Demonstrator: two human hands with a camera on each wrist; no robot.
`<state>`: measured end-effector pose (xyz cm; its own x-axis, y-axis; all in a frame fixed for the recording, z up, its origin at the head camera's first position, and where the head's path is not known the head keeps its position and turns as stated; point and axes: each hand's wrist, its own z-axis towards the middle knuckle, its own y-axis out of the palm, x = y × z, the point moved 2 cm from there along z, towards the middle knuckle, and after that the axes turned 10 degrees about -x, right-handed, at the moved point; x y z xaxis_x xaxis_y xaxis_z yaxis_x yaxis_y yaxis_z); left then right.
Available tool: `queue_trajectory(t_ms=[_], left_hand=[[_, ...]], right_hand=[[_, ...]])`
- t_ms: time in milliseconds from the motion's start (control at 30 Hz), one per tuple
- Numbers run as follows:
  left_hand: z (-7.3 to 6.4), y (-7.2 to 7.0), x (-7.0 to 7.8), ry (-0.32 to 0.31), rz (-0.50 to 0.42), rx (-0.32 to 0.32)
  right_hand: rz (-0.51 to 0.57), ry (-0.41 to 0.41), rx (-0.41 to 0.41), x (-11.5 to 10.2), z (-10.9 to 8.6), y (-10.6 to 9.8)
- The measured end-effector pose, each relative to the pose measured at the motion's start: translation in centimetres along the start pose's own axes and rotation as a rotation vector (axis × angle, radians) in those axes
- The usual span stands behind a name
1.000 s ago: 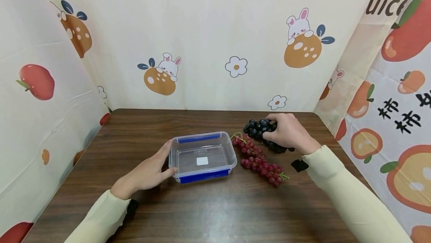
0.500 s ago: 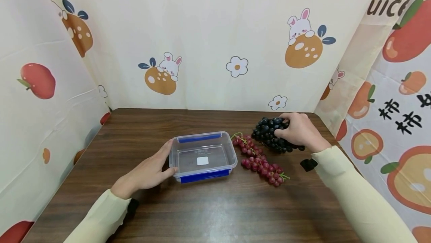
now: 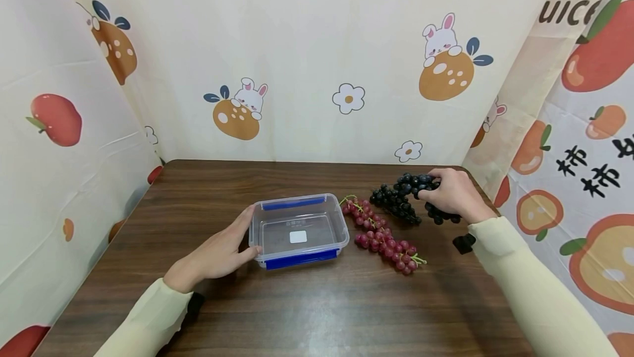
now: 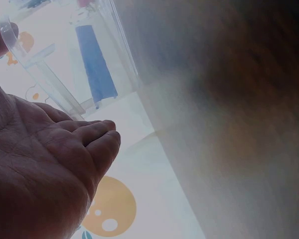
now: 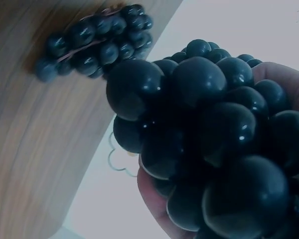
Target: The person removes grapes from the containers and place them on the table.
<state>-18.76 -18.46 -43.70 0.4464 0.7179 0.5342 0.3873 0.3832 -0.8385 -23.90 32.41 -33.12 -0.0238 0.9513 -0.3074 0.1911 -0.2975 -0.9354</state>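
My right hand [image 3: 452, 195] grips a bunch of black grapes [image 3: 413, 184] at the back right of the table; the right wrist view shows the grapes [image 5: 204, 144] large, with fingers and thumb behind them. A second bunch of black grapes [image 3: 393, 203] lies on the table just left of it. Farther left, red grapes [image 3: 386, 241] with green stems lie beside a clear plastic box [image 3: 302, 255] with blue clips. My left hand [image 3: 215, 252] rests along the box's left side, fingers extended and thumb at the near corner of the rim. In the left wrist view the palm [image 4: 40, 154] faces the camera.
The dark wooden table [image 3: 307, 313] has rounded back corners. Printed fabric [image 3: 297, 54] hangs close behind it and along both sides. A black band [image 3: 464, 243] sits at the right wrist.
My right hand has moved right with its black grapes, away from the box. The second black bunch now shows separately on the table. My left hand and the box have stayed put.
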Motion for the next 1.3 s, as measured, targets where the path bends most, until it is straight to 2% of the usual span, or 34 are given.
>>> queue_trajectory(t_ms=[267, 900, 1300], left_hand=[[0.0, 0.0, 0.0, -0.005, -0.003, -0.002], [0.0, -0.1, 0.1, -0.005, 0.001, 0.003], [0.0, -0.1, 0.1, -0.004, -0.004, -0.003]], right_hand=[[0.009, 0.072, 0.004, 1.9, 0.3, 0.6], [0.018, 0.134, -0.008, 4.4, 0.0, 1.6], [-0.047, 0.201, -0.027, 6.7, 0.3, 3.1]])
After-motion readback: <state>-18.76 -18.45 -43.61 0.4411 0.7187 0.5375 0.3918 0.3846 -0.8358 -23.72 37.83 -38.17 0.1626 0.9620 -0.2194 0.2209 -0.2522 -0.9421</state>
